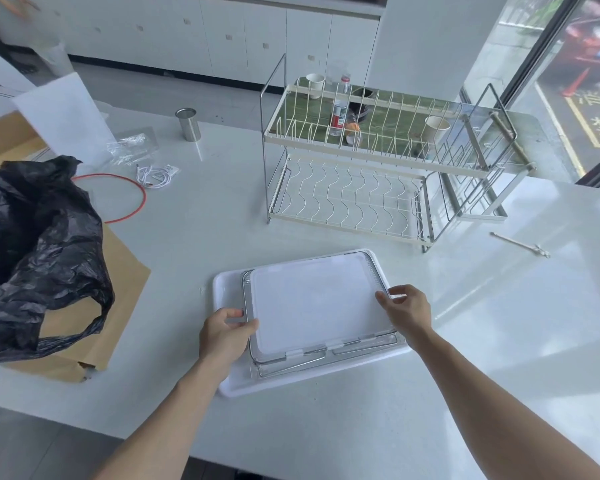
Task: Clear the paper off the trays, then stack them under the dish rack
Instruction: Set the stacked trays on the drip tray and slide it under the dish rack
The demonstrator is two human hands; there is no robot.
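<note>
A clear tray [291, 363] lies inside a larger white tray [226, 282] on the white table, near me. A white sheet of paper [316, 303] covers the clear tray. My left hand [227, 332] grips the clear tray's left edge, thumb on the paper. My right hand [407, 311] holds the right edge, fingertips on the paper's corner. The two-tier wire dish rack [361, 161] stands behind the trays, its lower shelf bare.
A black plastic bag [35, 258] sits on brown paper [118, 289] at the left. A metal cup [188, 124], white cable [155, 176], orange ring [139, 199] and white foam sheet [66, 116] lie beyond. A small rod [520, 242] lies at the right.
</note>
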